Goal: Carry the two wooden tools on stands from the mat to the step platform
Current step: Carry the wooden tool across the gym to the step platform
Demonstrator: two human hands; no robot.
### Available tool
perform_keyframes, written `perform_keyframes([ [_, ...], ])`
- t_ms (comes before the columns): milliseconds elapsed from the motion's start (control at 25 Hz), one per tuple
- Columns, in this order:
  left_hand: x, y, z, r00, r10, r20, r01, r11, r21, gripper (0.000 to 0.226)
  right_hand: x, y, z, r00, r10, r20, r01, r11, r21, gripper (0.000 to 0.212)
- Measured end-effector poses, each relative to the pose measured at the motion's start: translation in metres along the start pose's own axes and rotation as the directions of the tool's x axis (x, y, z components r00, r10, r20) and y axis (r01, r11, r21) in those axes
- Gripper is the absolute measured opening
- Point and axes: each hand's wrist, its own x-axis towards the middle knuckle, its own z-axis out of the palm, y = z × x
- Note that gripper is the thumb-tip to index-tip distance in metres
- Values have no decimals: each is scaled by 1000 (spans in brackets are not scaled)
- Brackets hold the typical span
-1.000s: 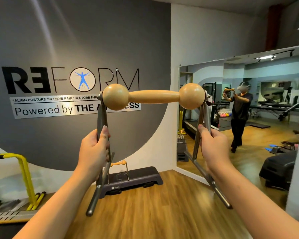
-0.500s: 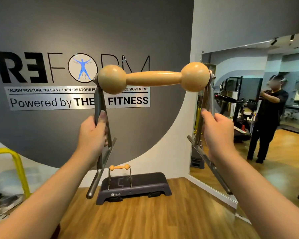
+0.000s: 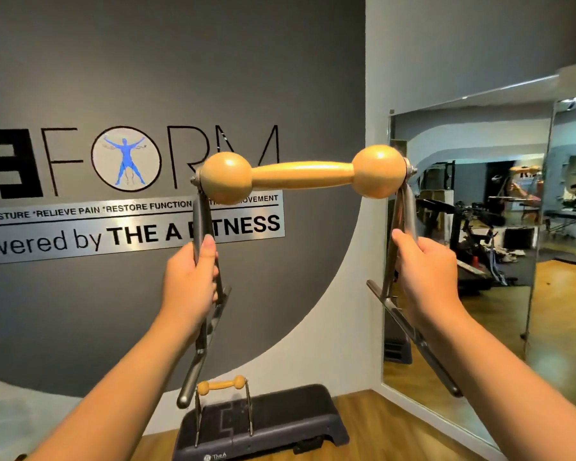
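I hold a wooden tool (image 3: 301,175), a bar with a ball at each end, up at chest height on its grey metal stand (image 3: 203,234). My left hand (image 3: 188,287) grips the stand's left upright. My right hand (image 3: 424,277) grips the right upright. Below and ahead, a second, identical wooden tool (image 3: 222,385) stands on its metal stand on the left part of the dark step platform (image 3: 290,417), which sits on the floor against the wall.
A grey wall with a sign (image 3: 130,224) rises straight ahead. A large wall mirror (image 3: 479,227) fills the right side and reflects gym equipment. Wooden floor (image 3: 379,437) spreads around the platform.
The view has shifted closer to the wall and to the right. The step platform now sits more centred under the held tool. Both hands keep the same grip on the stand.
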Motion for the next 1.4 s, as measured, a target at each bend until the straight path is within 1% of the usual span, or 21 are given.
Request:
perform_keyframes([
  [160, 71, -57, 40, 999, -30, 29, 30, 999, -26, 37, 64, 48, 44, 999, -6, -41, 5, 1000, -25, 47],
  [240, 99, -92, 59, 998, -54, 37, 56, 998, -40, 38, 98, 77, 63, 999, -27, -34, 26, 998, -50, 48],
  [360, 140, -144, 85, 996, -76, 44, 78, 996, -48, 38, 146, 132, 96, 1000, -14, -8, 14, 999, -37, 48],
  [480, 182, -196, 117, 995, -98, 23, 99, 995, -27, 37, 197, 189, 135, 1000, 9, 17, -8, 998, -68, 48],
  [600, 220, -240, 142, 991, -130, 7, 130, 992, 1, 37, 242, 240, 169, 999, 27, 29, -26, 998, -60, 48],
  [680, 243, -272, 157, 992, -124, -5, 124, 992, 31, 37, 273, 273, 192, 998, 40, 56, -38, 998, -45, 47],
  [760, 269, -311, 171, 987, -159, -27, 160, 985, 67, 38, 300, 306, 220, 996, 54, 67, -51, 998, -47, 47],
  [840, 289, -351, 181, 981, -193, -35, 196, 977, 90, 37, 318, 341, 246, 996, 62, 67, -60, 998, -32, 49],
  [960, 316, -414, 189, 971, -240, -12, 241, 968, 75, 36, 337, 395, 282, 996, 51, 77, -45, 996, -74, 50],
  [1040, 335, -467, 195, 967, -253, -14, 254, 964, 75, 36, 349, 442, 311, 994, 74, 74, -68, 994, -85, 48],
  [1080, 341, -482, 197, 967, -254, -14, 254, 963, 85, 36, 352, 459, 319, 993, 97, 69, -91, 992, -84, 47],
  [1200, 369, -554, 203, 953, -303, 16, 302, 952, 37, 35, 365, 526, 357, 985, 157, 69, -149, 983, -111, 41],
  [1400, 394, -648, 217, 879, -464, 110, 473, 877, -85, 28, 364, 623, 391, 969, 245, 27, -237, 957, -168, 39],
])
